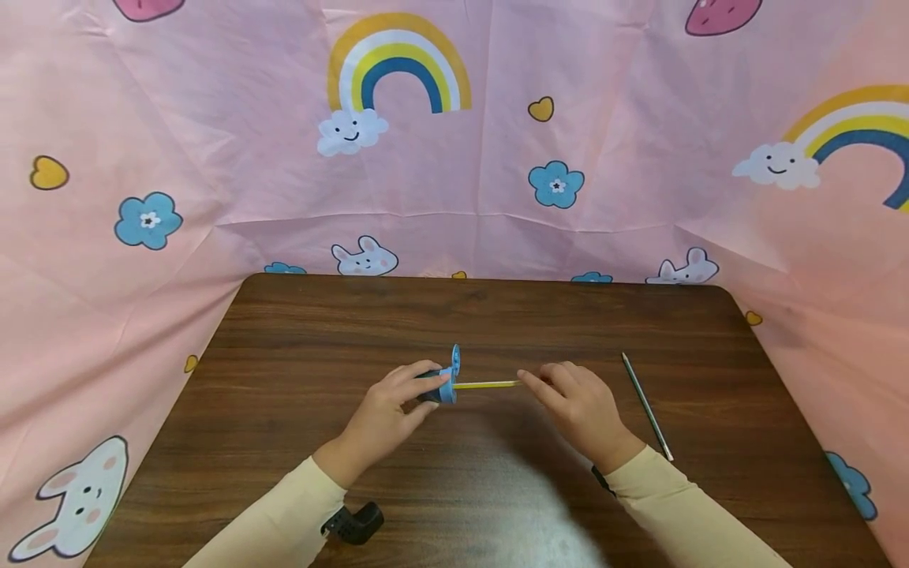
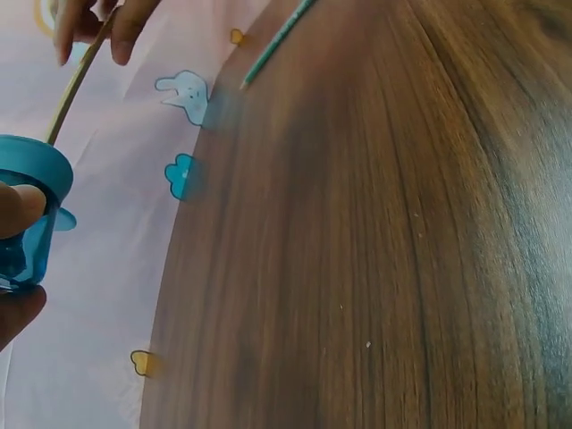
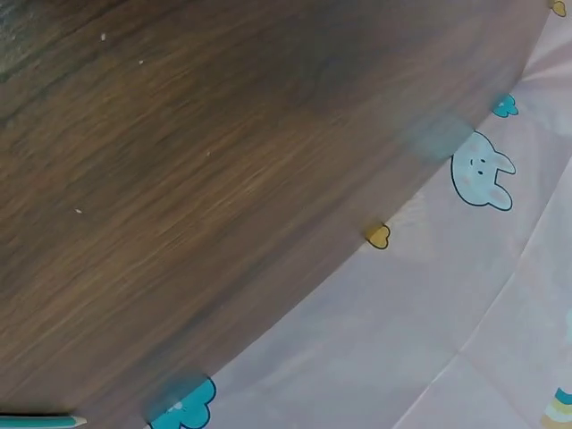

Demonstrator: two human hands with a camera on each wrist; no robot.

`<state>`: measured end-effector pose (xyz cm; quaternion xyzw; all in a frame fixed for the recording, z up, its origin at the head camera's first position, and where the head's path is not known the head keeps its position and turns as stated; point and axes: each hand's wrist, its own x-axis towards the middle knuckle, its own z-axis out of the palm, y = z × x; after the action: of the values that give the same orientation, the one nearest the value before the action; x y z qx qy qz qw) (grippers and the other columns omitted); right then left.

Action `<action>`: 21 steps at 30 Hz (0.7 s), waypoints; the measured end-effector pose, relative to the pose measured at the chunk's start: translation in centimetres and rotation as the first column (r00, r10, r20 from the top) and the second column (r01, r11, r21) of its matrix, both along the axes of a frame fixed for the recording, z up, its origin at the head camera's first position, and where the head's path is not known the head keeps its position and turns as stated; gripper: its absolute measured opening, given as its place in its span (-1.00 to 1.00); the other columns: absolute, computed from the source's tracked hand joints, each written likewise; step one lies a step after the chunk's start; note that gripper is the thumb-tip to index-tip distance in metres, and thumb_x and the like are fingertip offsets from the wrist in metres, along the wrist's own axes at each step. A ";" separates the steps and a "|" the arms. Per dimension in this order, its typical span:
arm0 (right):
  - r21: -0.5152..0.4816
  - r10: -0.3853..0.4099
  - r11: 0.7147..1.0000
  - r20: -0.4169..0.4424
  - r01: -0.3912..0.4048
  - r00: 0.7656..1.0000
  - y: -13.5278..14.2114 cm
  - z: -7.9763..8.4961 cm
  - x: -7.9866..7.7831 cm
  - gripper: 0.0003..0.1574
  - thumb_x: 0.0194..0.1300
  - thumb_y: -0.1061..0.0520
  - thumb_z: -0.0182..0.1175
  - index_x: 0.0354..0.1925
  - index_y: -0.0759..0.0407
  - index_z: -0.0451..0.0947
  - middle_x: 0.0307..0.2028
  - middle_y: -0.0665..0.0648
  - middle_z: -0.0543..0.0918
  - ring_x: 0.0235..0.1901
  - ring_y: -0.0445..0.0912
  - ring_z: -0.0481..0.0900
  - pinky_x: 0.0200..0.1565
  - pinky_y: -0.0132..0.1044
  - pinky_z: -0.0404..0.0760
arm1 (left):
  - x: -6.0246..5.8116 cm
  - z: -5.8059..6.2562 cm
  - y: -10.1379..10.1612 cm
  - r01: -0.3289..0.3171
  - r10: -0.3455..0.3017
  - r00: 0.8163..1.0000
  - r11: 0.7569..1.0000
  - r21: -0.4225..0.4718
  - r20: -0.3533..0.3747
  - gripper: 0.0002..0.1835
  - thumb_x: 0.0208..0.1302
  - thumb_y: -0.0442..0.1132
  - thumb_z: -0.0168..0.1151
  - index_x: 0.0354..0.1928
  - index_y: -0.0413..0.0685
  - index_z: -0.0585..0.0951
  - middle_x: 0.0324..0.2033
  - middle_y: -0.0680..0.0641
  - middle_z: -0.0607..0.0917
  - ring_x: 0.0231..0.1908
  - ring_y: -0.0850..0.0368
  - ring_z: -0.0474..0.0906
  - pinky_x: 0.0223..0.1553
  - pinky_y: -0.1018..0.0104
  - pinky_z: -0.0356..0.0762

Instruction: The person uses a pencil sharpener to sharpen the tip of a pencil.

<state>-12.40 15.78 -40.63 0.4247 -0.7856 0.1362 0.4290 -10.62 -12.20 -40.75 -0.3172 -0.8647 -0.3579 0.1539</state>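
My left hand (image 1: pixel 383 406) grips a small blue pencil sharpener (image 1: pixel 447 388) with a see-through body, held sideways over the middle of the table. Its round flip lid (image 1: pixel 456 360) stands up from the rim. A yellow pencil (image 1: pixel 490 385) runs from the sharpener's mouth to my right hand (image 1: pixel 584 410), whose thumb and fingers pinch the far end. In the left wrist view the sharpener (image 2: pixel 36 165) fills the left edge, with the pencil (image 2: pixel 73 98) rising out of it. The pencil's inner end is hidden inside the sharpener. The right wrist view shows neither hand.
A green pencil (image 1: pixel 648 409) lies on the brown wooden table (image 1: pixel 454 315), to the right of my right hand. Pink printed cloth (image 1: pixel 497 158) hangs behind the table and along both sides. A black wrist strap (image 1: pixel 353 523) sits on my left wrist.
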 end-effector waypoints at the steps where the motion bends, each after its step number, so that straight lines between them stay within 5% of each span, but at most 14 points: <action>1: -0.007 0.005 1.000 -0.026 -0.005 1.000 -0.1 0.1 0.0 -0.67 0.35 0.28 -0.11 -0.25 0.18 0.63 -0.47 0.10 0.50 -0.57 -0.09 0.44 -0.61 -0.30 0.40 | 0.0 0.0 0.1 0.002 -0.002 1.000 1.000 0.005 0.010 -0.51 -0.08 -0.43 0.37 -0.01 0.01 0.60 -0.01 -0.02 0.53 -0.06 0.13 0.47 -0.24 0.34 0.55; 6: -0.035 -0.013 0.999 -0.023 0.012 1.000 -0.5 0.3 0.4 -0.73 0.28 0.28 0.00 -0.42 0.21 0.63 -0.55 0.08 0.45 -0.63 -0.12 0.36 -0.67 -0.37 0.31 | 0.1 0.0 0.2 0.003 -0.003 1.000 1.000 -0.006 0.005 -0.51 -0.08 -0.44 0.36 -0.01 0.01 0.60 0.00 0.01 0.52 -0.04 0.14 0.46 -0.21 0.32 0.55; 9: -0.030 -0.048 0.998 0.131 0.052 0.990 -0.5 0.4 0.6 -0.90 0.13 0.25 0.19 -0.49 0.17 0.63 -0.59 0.03 0.40 -0.64 -0.16 0.29 -0.69 -0.43 0.27 | 0.1 0.1 0.2 0.026 -0.030 0.996 0.999 -0.042 -0.081 -0.54 -0.08 -0.45 0.36 -0.04 -0.03 0.62 -0.01 -0.03 0.52 -0.02 0.11 0.44 -0.16 0.29 0.54; 11: -0.015 -0.057 0.998 0.333 0.066 0.941 -0.3 0.6 0.7 -0.96 -0.01 0.24 0.31 -0.52 0.12 0.63 -0.61 -0.02 0.39 -0.64 -0.21 0.31 -0.67 -0.47 0.30 | -0.1 0.1 0.2 0.058 -0.069 0.984 0.996 -0.069 -0.166 -0.58 -0.06 -0.46 0.34 -0.07 -0.06 0.63 -0.03 -0.07 0.53 -0.01 0.07 0.44 -0.12 0.28 0.53; 12: -0.013 -0.043 0.998 0.470 0.055 0.882 -0.2 0.8 0.7 -0.94 -0.06 0.22 0.35 -0.53 0.11 0.62 -0.60 -0.05 0.40 -0.63 -0.24 0.34 -0.65 -0.47 0.34 | -0.1 0.1 0.2 0.076 -0.093 0.972 0.993 -0.085 -0.217 -0.64 0.00 -0.45 0.31 -0.08 -0.08 0.63 -0.04 -0.10 0.53 -0.02 0.04 0.44 -0.12 0.28 0.52; 13: -0.019 -0.020 0.999 0.617 0.040 0.787 0.0 1.0 0.7 -0.92 -0.08 0.20 0.37 -0.53 0.10 0.62 -0.59 -0.08 0.44 -0.60 -0.26 0.38 -0.61 -0.47 0.39 | -0.1 0.1 0.2 0.094 -0.117 0.958 0.991 -0.099 -0.261 -0.70 0.08 -0.42 0.25 -0.09 -0.08 0.63 -0.05 -0.12 0.53 -0.02 0.02 0.44 -0.11 0.28 0.52; 16: -0.059 0.032 0.997 0.911 0.053 0.412 0.4 1.6 0.3 -0.94 -0.03 0.16 0.34 -0.48 0.10 0.65 -0.54 -0.07 0.57 -0.52 -0.28 0.47 -0.51 -0.43 0.47 | -0.2 -0.1 0.1 0.140 -0.171 0.923 0.984 -0.113 -0.345 -0.76 0.27 -0.33 0.02 -0.10 -0.06 0.62 -0.07 -0.16 0.52 -0.03 -0.03 0.45 -0.09 0.28 0.51; 17: -0.057 0.032 0.996 0.950 0.072 0.310 0.6 1.7 0.1 -0.93 0.01 0.13 0.32 -0.46 0.10 0.65 -0.50 -0.07 0.59 -0.49 -0.27 0.48 -0.49 -0.41 0.48 | -0.1 -0.1 0.1 0.145 -0.177 0.918 0.983 -0.114 -0.355 -0.73 0.30 -0.31 -0.06 -0.09 -0.05 0.62 -0.08 -0.17 0.52 -0.03 -0.04 0.45 -0.09 0.28 0.51; 18: -0.051 0.029 0.995 0.970 0.084 0.241 0.6 1.9 0.0 -0.92 0.03 0.12 0.30 -0.44 0.10 0.65 -0.48 -0.05 0.61 -0.48 -0.25 0.48 -0.48 -0.38 0.49 | -0.1 -0.1 0.1 0.149 -0.178 0.919 0.983 -0.109 -0.353 -0.71 0.31 -0.29 -0.09 -0.09 -0.06 0.62 -0.07 -0.17 0.52 -0.03 -0.05 0.45 -0.09 0.28 0.51; 19: -0.039 0.019 0.995 0.977 0.093 0.214 0.6 2.0 -0.1 -0.92 0.04 0.12 0.30 -0.43 0.10 0.65 -0.46 -0.05 0.61 -0.47 -0.23 0.48 -0.46 -0.37 0.49 | -0.1 -0.1 0.1 0.148 -0.174 0.925 0.984 -0.100 -0.337 -0.74 0.30 -0.31 -0.03 -0.09 -0.06 0.62 -0.06 -0.17 0.52 -0.02 -0.04 0.44 -0.07 0.28 0.50; 21: 0.012 -0.041 0.994 0.961 0.110 0.275 0.4 2.1 0.0 -0.90 0.05 0.11 0.29 -0.38 0.06 0.65 -0.44 -0.09 0.57 -0.47 -0.25 0.46 -0.45 -0.37 0.49 | 0.0 -0.2 0.2 0.129 -0.148 0.942 0.988 -0.082 -0.302 -0.76 0.18 -0.37 0.15 -0.10 -0.09 0.63 -0.06 -0.17 0.52 -0.01 -0.03 0.44 -0.08 0.26 0.50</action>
<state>-12.43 16.21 -38.49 0.2077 -0.9005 0.3656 -0.1108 -10.67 -11.98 -40.90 -0.4336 -0.8161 -0.2877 0.2513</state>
